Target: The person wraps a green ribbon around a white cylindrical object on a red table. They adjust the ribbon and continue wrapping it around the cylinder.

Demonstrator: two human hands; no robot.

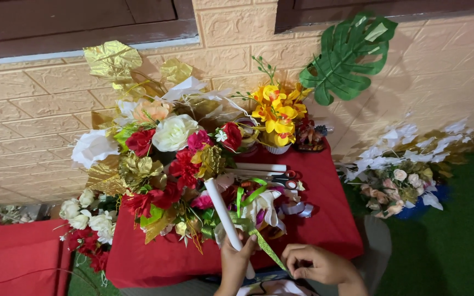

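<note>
My left hand grips the lower part of a white tube that slants up into a large arrangement of artificial flowers in red, white and gold. A green glittery ribbon runs from the tube area down to my right hand, which pinches its end. Loops of lighter green ribbon sit near the tube. All of this lies on a table covered with a red cloth.
Red-handled scissors and another white tube lie behind the bouquet. A pot of yellow orchids, a big green leaf on the brick wall, a white-and-gold bouquet at right, white roses at left.
</note>
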